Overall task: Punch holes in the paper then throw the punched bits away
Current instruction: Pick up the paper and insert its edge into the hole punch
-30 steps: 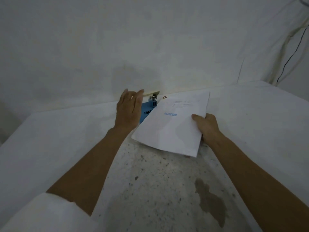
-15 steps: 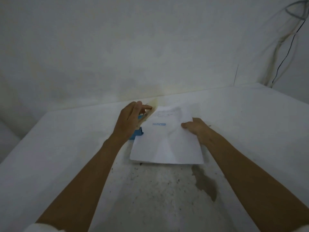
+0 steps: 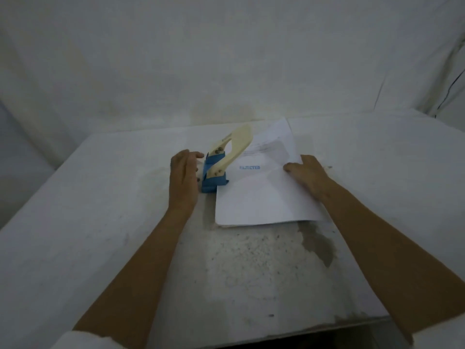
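A hole punch (image 3: pixel 219 164) with a blue base and a cream lever stands on the white table (image 3: pixel 88 222); its lever is raised. A white sheet of paper (image 3: pixel 264 197) with a blue stamped word lies to its right, its left edge at the punch's slot. My left hand (image 3: pixel 183 177) rests against the left side of the punch base, fingers straight and together, off the lever. My right hand (image 3: pixel 308 176) lies on the paper's right edge and holds it, thumb on top.
A pale wall rises just behind the table. A dark stain (image 3: pixel 318 244) marks the worn, speckled table surface below the paper. Cables (image 3: pixel 450 89) hang at the far right corner. The table's front edge (image 3: pixel 327 326) runs near the bottom.
My left hand has come off the punch's lever, which has sprung up, and now sits beside the base. The paper lies flatter on the table. The view has tilted down.
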